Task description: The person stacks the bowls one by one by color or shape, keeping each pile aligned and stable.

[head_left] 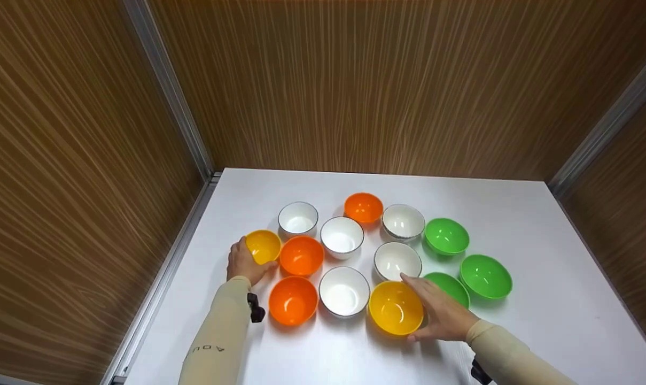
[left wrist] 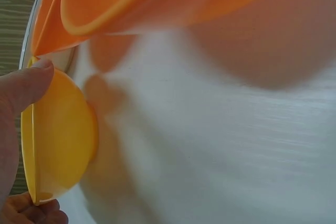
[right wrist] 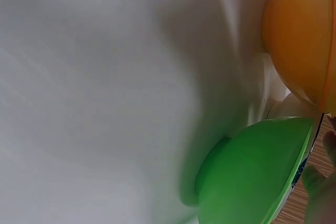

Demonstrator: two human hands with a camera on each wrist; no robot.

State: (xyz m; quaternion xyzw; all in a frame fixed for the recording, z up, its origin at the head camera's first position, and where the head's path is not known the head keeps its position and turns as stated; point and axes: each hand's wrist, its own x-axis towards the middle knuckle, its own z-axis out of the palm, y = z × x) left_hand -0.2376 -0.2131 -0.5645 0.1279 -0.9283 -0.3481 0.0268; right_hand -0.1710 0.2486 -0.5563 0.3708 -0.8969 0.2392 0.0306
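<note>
On the left of the table, my left hand (head_left: 244,263) grips a small yellow bowl (head_left: 265,246) across its rim. The left wrist view shows the thumb on one side of this yellow bowl (left wrist: 60,135) and curled fingers (left wrist: 39,211) at the opposite side. My right hand (head_left: 443,311) spans a larger yellow bowl (head_left: 396,310) at the front, thumb at the near rim and fingers at the far rim. In the right wrist view that yellow bowl (right wrist: 296,35) is partly cut off, and fingers (right wrist: 323,198) show beside a green bowl (right wrist: 247,177).
Between the hands stand orange bowls (head_left: 302,256) and white bowls (head_left: 345,292) in close rows. Another orange bowl (head_left: 363,208) stands at the back. Green bowls (head_left: 485,277) lie to the right, one partly behind my right hand. Wood-grain panels (head_left: 355,85) wall the white table (head_left: 558,299).
</note>
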